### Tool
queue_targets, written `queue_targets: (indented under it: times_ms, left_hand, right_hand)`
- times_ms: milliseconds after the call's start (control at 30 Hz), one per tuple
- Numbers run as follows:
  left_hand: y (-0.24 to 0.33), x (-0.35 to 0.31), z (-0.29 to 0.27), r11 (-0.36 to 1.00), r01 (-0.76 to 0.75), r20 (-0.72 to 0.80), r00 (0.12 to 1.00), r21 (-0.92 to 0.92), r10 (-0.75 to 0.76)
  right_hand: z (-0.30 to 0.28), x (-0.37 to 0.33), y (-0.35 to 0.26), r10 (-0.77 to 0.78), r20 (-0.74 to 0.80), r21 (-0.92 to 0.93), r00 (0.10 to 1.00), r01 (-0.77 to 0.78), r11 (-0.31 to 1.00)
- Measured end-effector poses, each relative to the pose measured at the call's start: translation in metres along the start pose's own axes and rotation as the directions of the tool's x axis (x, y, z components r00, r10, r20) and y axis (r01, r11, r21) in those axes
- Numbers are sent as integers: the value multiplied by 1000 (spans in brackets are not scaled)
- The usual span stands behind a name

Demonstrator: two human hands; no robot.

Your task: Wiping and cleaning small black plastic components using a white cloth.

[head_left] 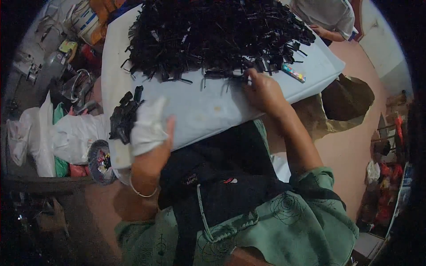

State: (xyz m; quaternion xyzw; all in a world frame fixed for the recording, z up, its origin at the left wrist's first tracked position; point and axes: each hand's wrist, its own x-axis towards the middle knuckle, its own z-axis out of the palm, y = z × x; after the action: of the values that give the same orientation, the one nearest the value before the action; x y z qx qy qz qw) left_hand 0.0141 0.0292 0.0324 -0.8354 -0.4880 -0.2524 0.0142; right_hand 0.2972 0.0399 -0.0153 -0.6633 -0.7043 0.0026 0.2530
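A large heap of black plastic parts (213, 35), thin and prong-like, covers the far side of a pale padded table (195, 104). At the heap's near edge my right hand (262, 91) is bare, its fingers pinched on one of the black parts. My left hand (153, 126) wears a white glove that leaves the thumb bare. It is blurred by motion, with the thumb held apart from the fingers, and I see nothing in it. Right beside it, at the table's left, lies a smaller pile of black parts (123, 117).
A colourful tube-shaped item (293, 73) lies right of the heap. Beside the table's left edge are a round bin (101, 162) and white bags (73, 137). An open brown sack (310, 117) stands at the right. Another person (326, 20) is at the far right.
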Motion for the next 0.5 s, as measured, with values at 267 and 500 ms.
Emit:
queue_targets:
  times_ms: [267, 500]
  left_hand:
    - [45, 10, 17, 899, 29, 388, 908, -437, 159]
    - [32, -15, 39, 557, 265, 272, 960, -788, -71]
  right_hand:
    - [-11, -33, -59, -376, 148, 470, 915, 269, 840]
    - [-11, -46, -91, -461, -120, 724, 879, 395, 565]
